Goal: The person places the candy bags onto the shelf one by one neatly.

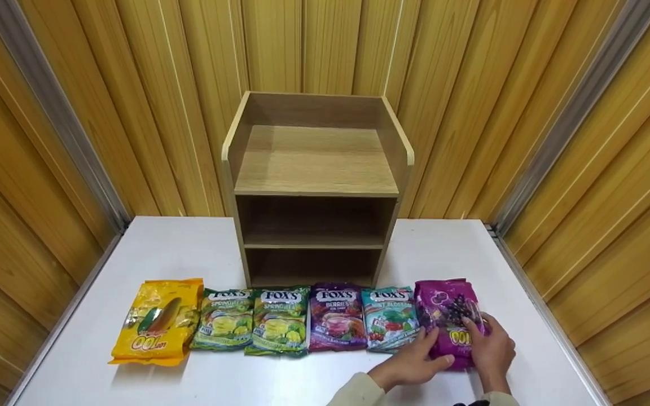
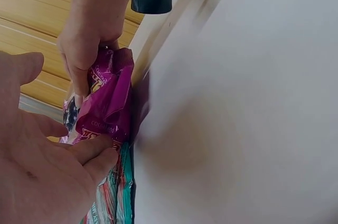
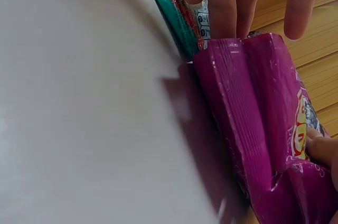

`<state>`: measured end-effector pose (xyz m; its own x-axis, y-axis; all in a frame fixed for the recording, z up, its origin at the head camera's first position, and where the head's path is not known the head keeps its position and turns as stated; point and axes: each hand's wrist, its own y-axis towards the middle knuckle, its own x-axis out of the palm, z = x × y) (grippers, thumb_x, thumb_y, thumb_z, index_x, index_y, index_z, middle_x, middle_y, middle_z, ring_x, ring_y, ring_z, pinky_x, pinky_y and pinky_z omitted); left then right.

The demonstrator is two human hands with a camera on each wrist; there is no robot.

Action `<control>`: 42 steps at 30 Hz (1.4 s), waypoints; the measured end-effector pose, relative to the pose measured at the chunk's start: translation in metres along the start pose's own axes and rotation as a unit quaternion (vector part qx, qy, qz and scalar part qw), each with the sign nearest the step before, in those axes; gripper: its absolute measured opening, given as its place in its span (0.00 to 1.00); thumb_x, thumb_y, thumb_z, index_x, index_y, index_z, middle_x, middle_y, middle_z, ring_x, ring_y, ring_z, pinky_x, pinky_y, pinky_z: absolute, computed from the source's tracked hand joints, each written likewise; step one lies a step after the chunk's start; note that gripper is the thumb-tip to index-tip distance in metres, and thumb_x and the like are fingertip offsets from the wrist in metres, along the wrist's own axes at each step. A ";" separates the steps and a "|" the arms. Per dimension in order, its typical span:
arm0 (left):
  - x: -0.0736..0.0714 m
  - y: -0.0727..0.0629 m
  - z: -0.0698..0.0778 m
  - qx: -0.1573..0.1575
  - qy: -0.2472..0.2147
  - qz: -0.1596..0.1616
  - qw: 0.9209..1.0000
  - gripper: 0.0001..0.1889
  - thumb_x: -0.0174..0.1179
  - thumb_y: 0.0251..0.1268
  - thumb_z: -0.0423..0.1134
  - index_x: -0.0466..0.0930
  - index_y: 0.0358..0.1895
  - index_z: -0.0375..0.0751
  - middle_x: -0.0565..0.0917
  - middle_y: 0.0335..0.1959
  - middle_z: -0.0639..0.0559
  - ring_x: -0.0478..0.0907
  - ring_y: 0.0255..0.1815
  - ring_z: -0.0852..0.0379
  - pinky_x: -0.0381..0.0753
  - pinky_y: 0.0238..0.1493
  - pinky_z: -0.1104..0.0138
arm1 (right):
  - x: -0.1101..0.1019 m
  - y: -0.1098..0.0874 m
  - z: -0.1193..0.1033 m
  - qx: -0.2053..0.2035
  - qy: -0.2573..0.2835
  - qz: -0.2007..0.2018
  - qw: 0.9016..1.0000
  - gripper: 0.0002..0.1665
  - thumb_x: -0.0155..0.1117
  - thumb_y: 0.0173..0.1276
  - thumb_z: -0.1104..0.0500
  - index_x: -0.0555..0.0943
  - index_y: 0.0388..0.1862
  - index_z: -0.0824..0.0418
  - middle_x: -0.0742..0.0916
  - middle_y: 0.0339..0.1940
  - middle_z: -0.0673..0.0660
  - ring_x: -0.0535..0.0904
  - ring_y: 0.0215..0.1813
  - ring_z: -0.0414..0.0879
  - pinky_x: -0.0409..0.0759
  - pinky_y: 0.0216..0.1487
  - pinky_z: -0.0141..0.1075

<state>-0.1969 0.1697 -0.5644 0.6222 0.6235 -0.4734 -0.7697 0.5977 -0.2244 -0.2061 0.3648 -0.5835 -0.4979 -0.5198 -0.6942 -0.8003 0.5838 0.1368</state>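
Note:
A purple candy bag (image 1: 450, 316) with grapes printed on it lies at the right end of a row of bags. My right hand (image 1: 491, 347) grips its right side, thumb over the front. On the other side, my left hand (image 1: 412, 358) has its fingers extended along the bag's left edge, thumb near the lower end. In the left wrist view, the left fingertips (image 2: 105, 155) overlap the purple bag's side. The right wrist view shows the bag's crimped end (image 3: 232, 102) close up. Beside it lies a teal Fox's Mint Blossom bag (image 1: 391, 321).
Further left lie a purple Fox's Berries bag (image 1: 337, 324), two green Fox's Spring Tea bags (image 1: 280, 327) and a yellow-orange candy bag (image 1: 158, 321). A wooden shelf unit (image 1: 316, 160) stands behind the row on the white table (image 1: 246, 383). Wood-patterned walls (image 1: 325, 45) enclose the table's back and sides.

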 end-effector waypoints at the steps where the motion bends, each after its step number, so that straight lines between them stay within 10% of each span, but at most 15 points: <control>1: 0.000 0.000 0.000 0.003 0.001 0.000 1.000 0.37 0.48 0.68 0.64 0.52 0.77 0.58 0.52 0.79 0.44 0.58 0.76 0.43 0.63 0.73 0.51 | 0.000 -0.001 0.000 -0.005 0.001 0.009 1.000 0.29 0.65 0.67 0.49 0.76 0.61 0.63 0.81 0.57 0.70 0.75 0.60 0.70 0.69 0.59 0.62; 26: -0.003 0.000 -0.011 0.017 -0.040 0.005 0.999 0.35 0.48 0.69 0.62 0.51 0.76 0.63 0.55 0.78 0.54 0.54 0.78 0.51 0.57 0.76 0.54 | -0.010 -0.007 -0.010 -0.004 0.029 0.108 0.994 0.20 0.61 0.70 0.52 0.81 0.56 0.61 0.83 0.53 0.68 0.79 0.54 0.70 0.73 0.48 0.59; 42: -0.009 0.005 -0.008 0.002 -0.161 0.087 0.983 0.39 0.49 0.71 0.59 0.46 0.78 0.48 0.58 0.77 0.49 0.65 0.73 0.51 0.62 0.74 0.56 | -0.014 -0.019 -0.033 -0.011 0.083 0.145 0.986 0.21 0.63 0.69 0.52 0.82 0.54 0.63 0.84 0.52 0.67 0.79 0.56 0.68 0.73 0.55 0.58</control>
<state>-0.2081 0.1629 -0.5681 0.4954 0.8428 -0.2102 -0.8679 0.4703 -0.1598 -0.1946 0.3403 -0.5531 -0.7531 -0.4289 -0.4989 -0.6225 0.7101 0.3291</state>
